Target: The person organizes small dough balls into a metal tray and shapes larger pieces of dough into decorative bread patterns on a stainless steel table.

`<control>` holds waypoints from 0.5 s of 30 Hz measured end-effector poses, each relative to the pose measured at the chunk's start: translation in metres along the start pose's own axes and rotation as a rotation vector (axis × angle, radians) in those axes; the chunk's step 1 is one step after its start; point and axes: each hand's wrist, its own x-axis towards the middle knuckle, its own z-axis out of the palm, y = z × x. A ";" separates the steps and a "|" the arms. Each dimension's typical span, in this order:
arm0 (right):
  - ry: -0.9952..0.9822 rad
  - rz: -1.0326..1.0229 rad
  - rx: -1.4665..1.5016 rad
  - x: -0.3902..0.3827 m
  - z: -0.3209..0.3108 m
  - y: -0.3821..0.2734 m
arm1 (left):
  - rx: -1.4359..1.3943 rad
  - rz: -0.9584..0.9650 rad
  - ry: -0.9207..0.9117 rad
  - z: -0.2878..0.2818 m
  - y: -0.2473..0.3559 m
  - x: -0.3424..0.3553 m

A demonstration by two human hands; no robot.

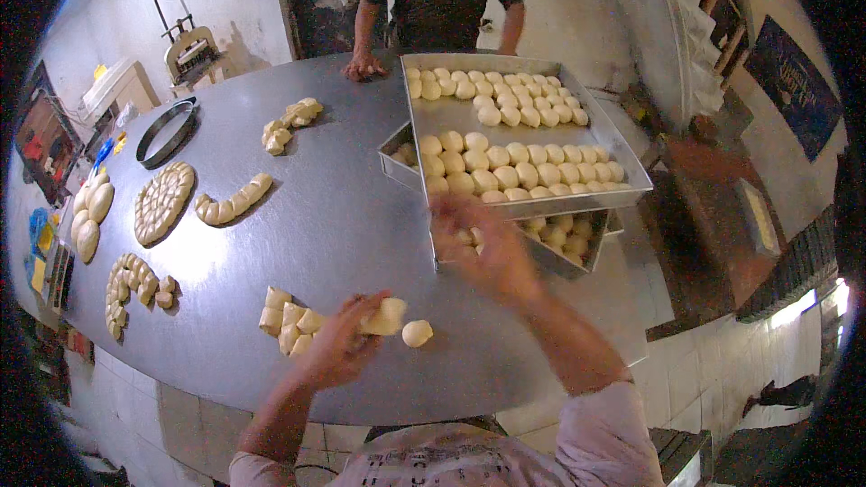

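Observation:
My left hand (343, 343) is low over the steel table, fingers curled on a pale piece of dough (386, 317). Just right of that piece lies a round dough ball (417, 334). Cut dough pieces (290, 323) are bunched left of the same hand. My right hand (487, 252), blurred, is at the front left corner of a large metal tray (541, 209). Rows of dough balls (519, 153) fill much of this tray. Pale dough shows beside the right fingers, but whether they grip it is unclear.
Under the large tray sits another tray (577, 266) of dough balls, turned at an angle. On the table (361, 189) are a scored dough disc (164, 205), curved dough rows (233, 200), dough lumps (90, 215) and a metal ring (167, 133). Across it stands a person (442, 0), one hand on the edge.

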 end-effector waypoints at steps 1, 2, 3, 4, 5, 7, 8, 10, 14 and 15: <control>-0.112 0.000 0.123 -0.034 0.021 0.000 | 0.001 0.060 0.003 0.014 0.010 0.004; -0.221 0.010 0.235 -0.070 0.037 0.000 | -0.010 0.126 -0.001 0.028 0.017 0.008; -0.339 0.016 0.375 -0.087 0.047 -0.005 | 0.055 0.132 0.086 0.041 0.004 0.007; -0.350 0.215 0.411 -0.092 0.043 -0.002 | 0.083 0.136 0.083 0.045 -0.005 0.009; -0.366 0.426 0.441 -0.095 0.027 -0.003 | 0.101 0.135 0.076 0.047 -0.008 0.015; -0.317 0.592 0.569 -0.112 0.011 0.007 | 0.126 0.095 0.007 0.056 -0.008 0.021; -0.248 0.527 0.664 -0.119 0.011 0.018 | 0.142 0.068 -0.042 0.057 -0.007 0.024; -0.173 0.485 0.743 -0.133 0.014 0.023 | 0.101 0.079 -0.079 0.068 0.001 0.028; -0.177 0.414 0.742 -0.142 0.020 0.026 | 0.016 0.142 -0.034 0.080 0.004 0.030; -0.178 0.376 0.751 -0.145 0.023 0.029 | 0.016 0.131 -0.039 0.083 -0.003 0.030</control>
